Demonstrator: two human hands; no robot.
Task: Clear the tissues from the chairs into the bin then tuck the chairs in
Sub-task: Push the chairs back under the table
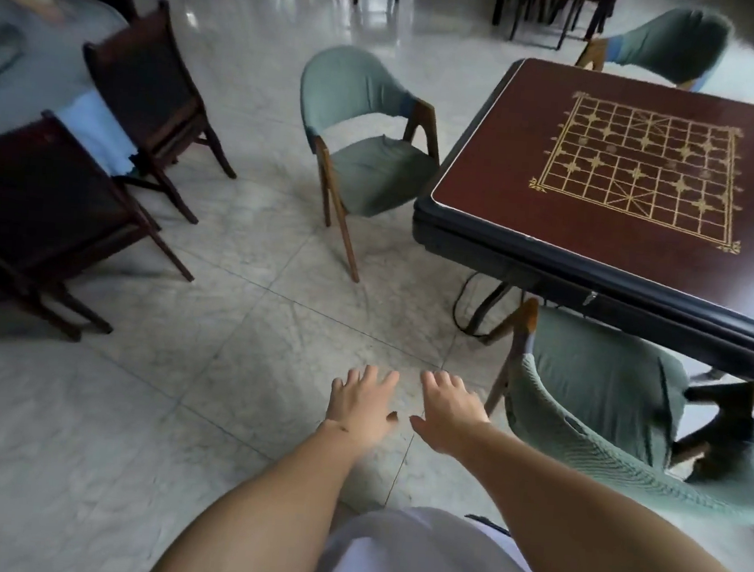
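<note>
Head view: our left hand (pixel 359 404) and right hand (pixel 449 411) reach out with fingers spread, empty. No tissues or bin show; the left green chair (pixel 368 149) beside the desk (pixel 508 197) looks untucked.

Green chairs (pixel 370 172) — matt ribbed cloth over wooden legs; desk (pixel 554 187) — glossy reddish top, gold lines; floor (pixel 237 320) polished marbled tile.
</note>
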